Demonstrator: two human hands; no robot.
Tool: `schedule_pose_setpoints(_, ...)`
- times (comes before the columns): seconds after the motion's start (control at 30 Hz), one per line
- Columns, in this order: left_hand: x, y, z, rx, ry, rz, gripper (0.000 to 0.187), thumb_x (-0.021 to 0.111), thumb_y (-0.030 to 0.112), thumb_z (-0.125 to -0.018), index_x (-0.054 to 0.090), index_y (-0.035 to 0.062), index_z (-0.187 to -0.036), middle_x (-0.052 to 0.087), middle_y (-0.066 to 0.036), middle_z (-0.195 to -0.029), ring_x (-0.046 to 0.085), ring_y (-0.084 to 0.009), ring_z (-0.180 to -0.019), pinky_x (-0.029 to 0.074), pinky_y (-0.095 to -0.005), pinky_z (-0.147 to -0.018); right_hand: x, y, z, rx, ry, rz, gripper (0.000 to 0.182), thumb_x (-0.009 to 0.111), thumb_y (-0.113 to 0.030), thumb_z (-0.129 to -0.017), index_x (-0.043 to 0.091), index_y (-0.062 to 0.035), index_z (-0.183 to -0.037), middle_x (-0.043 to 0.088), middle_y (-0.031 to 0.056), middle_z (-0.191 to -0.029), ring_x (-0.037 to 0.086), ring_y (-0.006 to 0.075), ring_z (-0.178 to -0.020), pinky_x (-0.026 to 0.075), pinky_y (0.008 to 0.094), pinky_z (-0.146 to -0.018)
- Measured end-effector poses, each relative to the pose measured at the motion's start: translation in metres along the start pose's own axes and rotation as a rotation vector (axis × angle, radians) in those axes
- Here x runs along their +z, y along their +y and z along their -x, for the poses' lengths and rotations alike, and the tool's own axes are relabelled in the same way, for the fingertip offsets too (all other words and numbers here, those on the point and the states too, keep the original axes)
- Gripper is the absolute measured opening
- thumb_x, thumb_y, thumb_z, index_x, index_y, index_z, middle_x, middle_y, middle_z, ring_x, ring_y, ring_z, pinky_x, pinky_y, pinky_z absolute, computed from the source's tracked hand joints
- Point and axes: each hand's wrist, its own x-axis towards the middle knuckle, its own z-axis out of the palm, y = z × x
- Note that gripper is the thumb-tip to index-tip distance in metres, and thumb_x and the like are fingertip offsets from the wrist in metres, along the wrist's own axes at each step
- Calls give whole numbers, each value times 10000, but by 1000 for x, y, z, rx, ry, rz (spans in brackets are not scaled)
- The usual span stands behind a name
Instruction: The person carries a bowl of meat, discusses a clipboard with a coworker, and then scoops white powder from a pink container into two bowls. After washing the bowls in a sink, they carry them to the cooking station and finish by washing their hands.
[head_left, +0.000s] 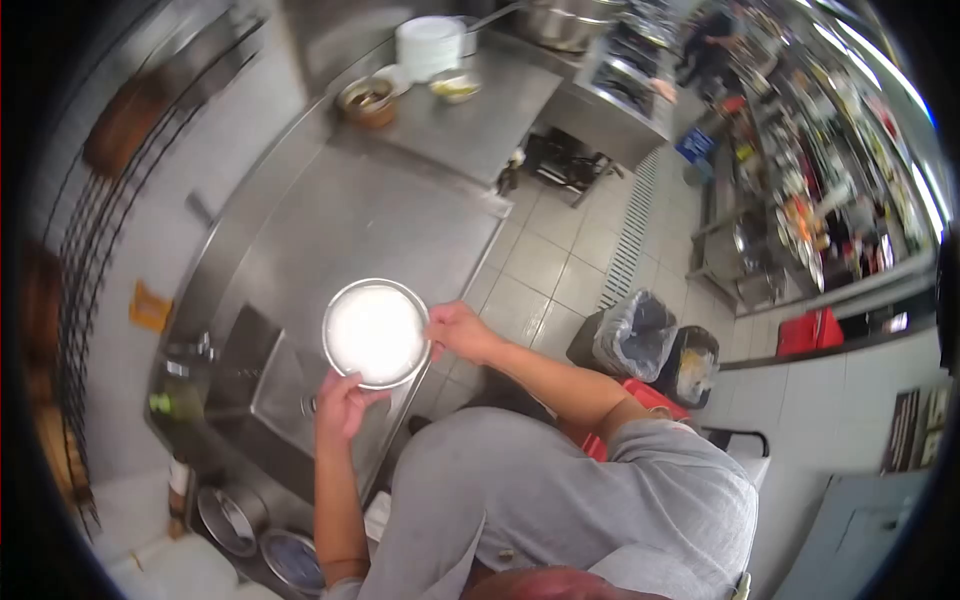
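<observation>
Both hands hold a round bowl [376, 334] with a metal-looking rim, above the edge between the steel sink [285, 400] and the counter. A bright white mass shows inside it, too overexposed to make out. My left hand [347, 405] grips the near lower rim, fingers closed on it. On the right side, my right hand [458, 332] is closed around the rim, its fingertips partly hidden. The bowl's underside is out of sight.
Beyond the steel counter [380, 215] stand a stack of white plates [430, 48], a brown pot [367, 103] and a small bowl [455, 86]. Metal bowls [232, 520] sit lower left. Lined bins [635, 335] stand on the tiled floor at right.
</observation>
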Motion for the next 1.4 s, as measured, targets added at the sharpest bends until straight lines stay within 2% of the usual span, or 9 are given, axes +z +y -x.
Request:
schedule_pose_setpoints(0.03,5,-5,-15,-39,-55,13,524,535,58,-897,363,-2,-1388,563,-199,-1245,616,-336,-1105,592,-502,-821,-17,2,8,-15,64,-11,129,590,-66,-849,624,52,-809,628,83,-711,629,160,-579,523,303,-529)
schedule_pose_setpoints(0.23,122,-54,-127,-180,-287,-40,493,562,142,-945,369,12,-1380,562,-205,-1234,603,-360,-1112,564,-511,-858,-186,-4,57,-57,393,-134,167,594,-95,-855,604,55,-782,625,102,-737,646,192,-580,543,303,-545)
schedule_pose_setpoints(0.37,198,-91,-201,-257,-322,-140,467,544,155,-960,388,12,-1376,575,-214,-1233,607,-362,-1098,554,-487,-858,-314,-15,94,-50,600,-172,162,593,-85,-852,601,63,-785,622,118,-741,654,211,-587,574,320,-568)
schedule_pose_setpoints(0.4,214,-100,-218,-262,-331,-155,473,549,166,-960,396,4,-1376,575,-218,-1241,617,-341,-1086,558,-462,-845,-348,-6,97,-117,633,-224,151,587,-68,-843,600,71,-787,623,119,-741,653,210,-582,573,320,-549)
schedule_pose_setpoints(0.53,283,-123,-277,-283,-391,-244,464,517,230,-981,418,-4,-1369,598,-210,-1233,638,-313,-1061,559,-434,-841,-471,4,124,-150,844,-261,130,568,-41,-835,602,79,-798,632,120,-754,650,196,-592,574,306,-535)
schedule_pose_setpoints(0.87,421,-156,-466,-268,-418,-300,374,495,168,-987,473,-24,-1308,610,-213,-1203,645,-294,-1028,566,-413,-810,-729,-10,167,-258,1214,-428,154,564,-47,-812,608,73,-899,656,134,-813,649,197,-641,579,314,-575)
schedule_pose_setpoints(1.0,507,-171,-561,-290,-462,-312,381,492,161,-985,460,-17,-1320,611,-189,-1193,641,-276,-1016,559,-390,-803,-822,-36,176,-269,1369,-435,137,577,-51,-797,587,70,-862,644,142,-800,644,209,-631,581,315,-563)
schedule_pose_setpoints(1.13,624,-192,-647,-306,-602,-403,369,498,158,-986,472,-8,-1315,608,-183,-1203,630,-265,-1044,549,-372,-810,-924,-47,187,-246,1477,-445,120,568,-34,-794,575,76,-840,631,144,-783,634,207,-609,589,305,-539)
schedule_pose_setpoints(1.4,833,-279,-782,-384,-829,-456,401,520,160,-975,455,-28,-1323,599,-191,-1221,638,-261,-1032,550,-373,-821,-1139,-79,190,-302,1523,-405,115,577,-51,-802,595,55,-844,642,122,-778,644,198,-612,575,296,-530)
